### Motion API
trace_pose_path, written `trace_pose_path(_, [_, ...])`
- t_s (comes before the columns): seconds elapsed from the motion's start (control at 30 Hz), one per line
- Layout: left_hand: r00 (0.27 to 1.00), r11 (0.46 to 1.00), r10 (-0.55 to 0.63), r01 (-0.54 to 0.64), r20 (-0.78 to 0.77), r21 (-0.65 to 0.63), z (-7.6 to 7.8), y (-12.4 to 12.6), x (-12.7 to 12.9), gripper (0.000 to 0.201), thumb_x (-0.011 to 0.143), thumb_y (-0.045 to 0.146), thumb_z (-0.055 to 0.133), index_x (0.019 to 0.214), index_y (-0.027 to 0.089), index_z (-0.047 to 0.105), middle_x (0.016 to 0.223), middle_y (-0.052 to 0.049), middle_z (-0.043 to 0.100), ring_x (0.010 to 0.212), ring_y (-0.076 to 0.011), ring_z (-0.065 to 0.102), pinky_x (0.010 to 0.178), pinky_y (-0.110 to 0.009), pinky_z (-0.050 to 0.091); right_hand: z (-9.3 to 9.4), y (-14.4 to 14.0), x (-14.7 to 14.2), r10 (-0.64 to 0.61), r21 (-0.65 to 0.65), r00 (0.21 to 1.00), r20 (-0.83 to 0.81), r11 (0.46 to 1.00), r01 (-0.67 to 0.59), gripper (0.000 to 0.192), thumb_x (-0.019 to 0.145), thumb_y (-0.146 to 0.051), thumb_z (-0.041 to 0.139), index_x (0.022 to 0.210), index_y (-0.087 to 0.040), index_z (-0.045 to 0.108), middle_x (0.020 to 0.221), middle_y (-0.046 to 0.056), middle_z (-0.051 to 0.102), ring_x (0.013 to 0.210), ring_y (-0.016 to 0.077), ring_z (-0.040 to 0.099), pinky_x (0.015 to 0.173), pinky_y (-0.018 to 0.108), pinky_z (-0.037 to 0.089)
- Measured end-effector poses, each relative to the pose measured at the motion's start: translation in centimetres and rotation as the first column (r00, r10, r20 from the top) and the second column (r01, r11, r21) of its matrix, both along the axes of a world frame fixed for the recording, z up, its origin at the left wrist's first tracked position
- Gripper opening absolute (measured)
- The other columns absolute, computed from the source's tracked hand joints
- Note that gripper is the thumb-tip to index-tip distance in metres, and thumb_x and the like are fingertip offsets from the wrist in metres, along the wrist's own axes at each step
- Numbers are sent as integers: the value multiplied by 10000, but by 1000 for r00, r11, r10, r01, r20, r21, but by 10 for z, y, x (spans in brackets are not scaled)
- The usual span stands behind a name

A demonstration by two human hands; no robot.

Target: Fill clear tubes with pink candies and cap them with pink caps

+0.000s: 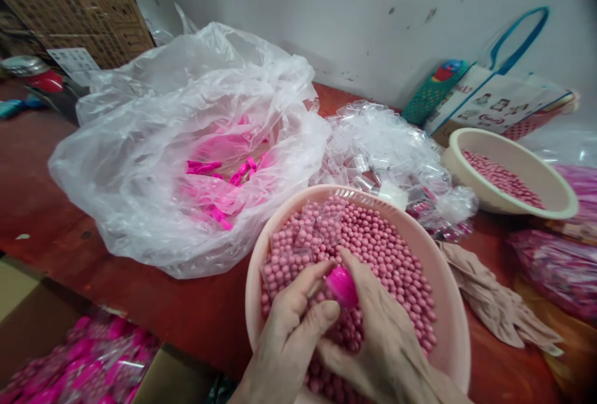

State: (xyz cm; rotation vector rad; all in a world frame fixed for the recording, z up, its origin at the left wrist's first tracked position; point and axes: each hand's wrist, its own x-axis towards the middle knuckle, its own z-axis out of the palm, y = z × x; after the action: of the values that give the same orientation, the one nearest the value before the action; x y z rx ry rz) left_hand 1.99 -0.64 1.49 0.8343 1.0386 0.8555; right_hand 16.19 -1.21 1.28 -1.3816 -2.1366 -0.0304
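A clear plastic bag (pixel 153 143) of pink parts lay beside the pink basin (pixel 448 304) of beads (pixel 392 255). Over it, the right hand (pixel 387 342) and left hand (pixel 289 335) pinched a magenta cap (pixel 342 286), its long axis tilted up-left.

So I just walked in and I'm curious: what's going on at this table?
A person's left hand and right hand meet over a pink basin full of small pink beads, pinching a bright pink cap between them. A big clear bag of pink parts lies beside it, and a second bowl of beads sits behind.
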Motion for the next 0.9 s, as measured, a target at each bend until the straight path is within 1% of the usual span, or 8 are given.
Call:
trace_pose_path(0.07, [999,999,-33,33,10,-11,2,1,2,398,813,322,645,1197,233,594,1156,-48,654,1090,-264,569,944,-351,435,0,-3,1,-13,-46,1000,-15,999,12,608,786,-306,458,1320,-33,357,1129,214,570,1026,331,593,790,445,569])
trace_pose_path(0.2, [997,999,-47,48,64,-22,8,0,4,254,823,279,629,1067,208,646,936,-26,684,890,-205,595,803,-289,453,0,-4,2,48,104,999,19,993,-49,580,752,-292,528,1257,-31,413,1000,202,618,924,328,616,730,425,570])
trace_pose_path(0.3, [991,999,-21,25,135,-31,10,0,4,213,838,294,615,1020,190,659,961,-34,674,932,-204,578,851,-285,427,5,1,0,90,184,994,60,978,-100,549,740,-219,563,1245,-58,418,872,152,638,839,307,628,671,388,564])
trace_pose_path(0.43, [992,999,-9,13,123,-33,11,1,4,213,850,330,603,997,194,673,929,-30,677,889,-204,588,795,-267,438,9,6,-5,132,188,989,59,972,-141,465,738,-144,511,1190,-69,436,758,116,617,740,294,629,610,367,553])
trace_pose_path(0.6, [994,1000,-9,12,110,-29,11,3,3,211,855,316,597,993,178,677,918,-41,680,865,-203,584,756,-266,444,5,7,-4,165,103,984,69,980,-172,593,736,-201,550,1280,-33,385,865,164,623,830,318,622,689,401,562])
trace_pose_path(0.7, [986,996,62,-51,153,-78,12,4,4,228,853,285,598,1055,190,645,1024,-49,673,988,-225,579,825,-282,444,3,8,-2,159,42,987,17,986,-160,625,765,-306,576,1305,-57,383,933,172,622,847,322,625,712,443,567])
trace_pose_path(0.8, [976,988,128,-110,178,-108,12,4,5,281,857,284,595,1130,217,602,1082,-41,674,1065,-235,571,874,-298,437,3,7,-2,76,-71,995,-70,994,-81,584,831,-381,515,1312,-74,389,1000,172,625,825,289,641,775,440,564])
trace_pose_path(0.9, [956,980,179,-151,233,-131,12,3,5,393,850,293,608,1235,262,532,1189,-27,646,1153,-233,540,989,-331,387,5,7,-3,49,-61,986,-161,996,-60,548,841,-386,525,1294,-101,409,1026,156,632,825,263,647,752,393,574])
